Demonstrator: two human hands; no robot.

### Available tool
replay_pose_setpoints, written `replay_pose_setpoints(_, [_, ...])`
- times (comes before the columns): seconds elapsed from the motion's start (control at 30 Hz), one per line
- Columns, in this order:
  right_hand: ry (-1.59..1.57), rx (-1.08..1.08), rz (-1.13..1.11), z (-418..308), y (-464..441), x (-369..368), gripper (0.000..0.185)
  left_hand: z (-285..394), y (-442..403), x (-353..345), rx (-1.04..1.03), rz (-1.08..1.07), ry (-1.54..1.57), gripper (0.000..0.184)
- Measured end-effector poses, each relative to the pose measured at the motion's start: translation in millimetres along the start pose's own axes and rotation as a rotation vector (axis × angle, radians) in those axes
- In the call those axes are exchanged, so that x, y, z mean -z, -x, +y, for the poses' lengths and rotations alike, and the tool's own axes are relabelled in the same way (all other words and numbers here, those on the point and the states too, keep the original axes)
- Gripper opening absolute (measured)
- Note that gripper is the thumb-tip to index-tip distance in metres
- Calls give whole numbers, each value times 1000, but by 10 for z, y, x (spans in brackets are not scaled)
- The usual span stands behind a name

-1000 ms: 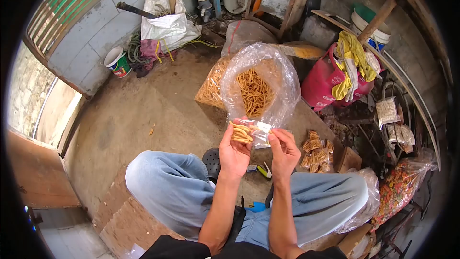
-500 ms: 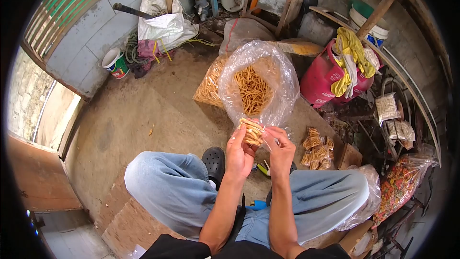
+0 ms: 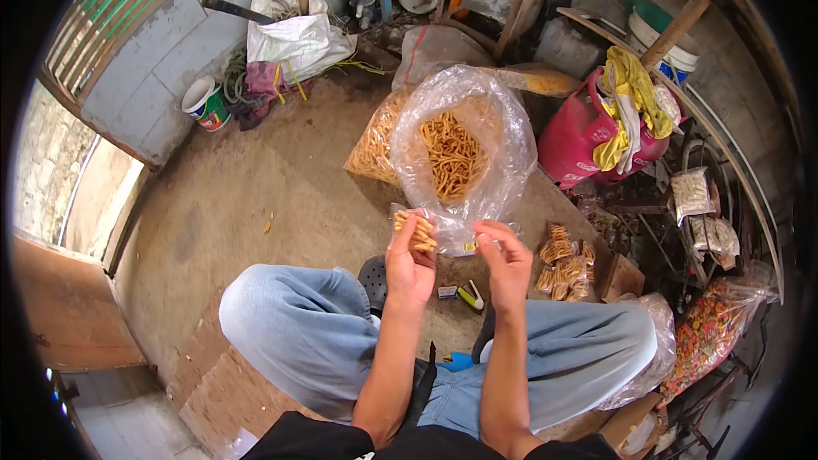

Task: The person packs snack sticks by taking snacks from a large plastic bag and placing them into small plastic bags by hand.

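My left hand (image 3: pixel 411 266) is closed around a small clear bag of fried snack sticks (image 3: pixel 416 232). To its right, my right hand (image 3: pixel 504 266) is raised with thumb and fingertips pinched together; what they hold is unclear. Clear plastic and a small yellow spot show between the hands. Just beyond them stands a large open plastic bag (image 3: pixel 511 132) with many loose snack sticks (image 3: pixel 453 158) inside. On the floor below my hands lie a green tool like a stapler (image 3: pixel 469 297) and a tiny box (image 3: pixel 447 292).
Several filled snack packets (image 3: pixel 567 268) lie at the right, beside a wooden block (image 3: pixel 623 279). A red gas cylinder (image 3: pixel 567 140) carries a yellow cloth (image 3: pixel 635 102). A bag of colourful snacks (image 3: pixel 711 332) stands farther right. A small bucket (image 3: pixel 204 104) is at the left wall.
My hands have moved apart; the left one shifted left with the small snack bag, the right one slightly right. The stapler-like tool and tiny box now show more fully between them.
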State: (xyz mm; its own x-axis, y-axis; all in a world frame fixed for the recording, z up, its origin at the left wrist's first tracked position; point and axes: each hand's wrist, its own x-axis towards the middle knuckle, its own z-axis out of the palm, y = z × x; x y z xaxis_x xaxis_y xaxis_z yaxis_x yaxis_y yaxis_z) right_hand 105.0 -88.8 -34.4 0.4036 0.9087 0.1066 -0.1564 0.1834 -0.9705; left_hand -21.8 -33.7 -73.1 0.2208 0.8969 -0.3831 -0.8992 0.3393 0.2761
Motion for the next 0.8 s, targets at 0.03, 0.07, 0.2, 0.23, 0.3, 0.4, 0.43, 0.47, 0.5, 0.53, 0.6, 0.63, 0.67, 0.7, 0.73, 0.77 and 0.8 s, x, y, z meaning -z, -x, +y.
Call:
replay_pose_setpoints(0.03, [41,-19,68,40,-55,74,13,31,-27,43,-19,53,41,15])
replay_pose_setpoints(0.07, [84,-36,136,75,-125,143,15,65,-55,98,-6,56,81,14])
replay_pose_setpoints(0.2, [59,-162,359,193,-599,289,18,122,-44,96,30,74,150,14])
replay_pose_setpoints(0.23, [109,-204,364,289,-752,328,19,123,-46,97,37,112,152,15])
replay_pose_setpoints(0.3, [158,-250,367,577,-1067,410,20,131,-50,74,44,153,153,16])
replay_pose_setpoints(0.4, [455,-212,190,1174,-1470,478,22,145,-39,12,41,236,129,18])
replay_pose_setpoints(0.43, [650,-163,56,1329,-1566,454,21,155,-39,1,50,225,133,17])
replay_pose_setpoints(0.47, [841,-111,-83,1480,-1630,441,21,162,-47,-2,57,213,137,17])
replay_pose_setpoints(0.5, [840,-112,-90,1643,-1675,443,21,160,-58,5,51,216,139,17])
replay_pose_setpoints(0.53, [951,-29,-164,1770,-1715,426,24,152,-65,14,62,191,135,17])
replay_pose_setpoints(0.6, [1144,14,-305,1907,-1815,386,31,143,-87,25,65,166,132,16])
replay_pose_setpoints(0.63, [1139,15,-313,1933,-1833,360,31,139,-93,33,78,159,152,16])
replay_pose_setpoints(0.67, [1253,94,-351,1955,-1835,344,28,142,-104,38,92,153,171,17])
replay_pose_setpoints(0.7, [1365,174,-388,1985,-1845,336,26,147,-118,38,85,157,170,17])
replay_pose_setpoints(0.73, [1360,173,-395,2008,-1868,337,26,150,-124,39,90,151,168,19])
replay_pose_setpoints(0.77, [1462,201,-493,2020,-1901,348,22,159,-129,37,95,146,166,22])
replay_pose_setpoints(0.8, [1563,230,-592,2055,-1932,379,19,175,-128,20,90,151,166,22])
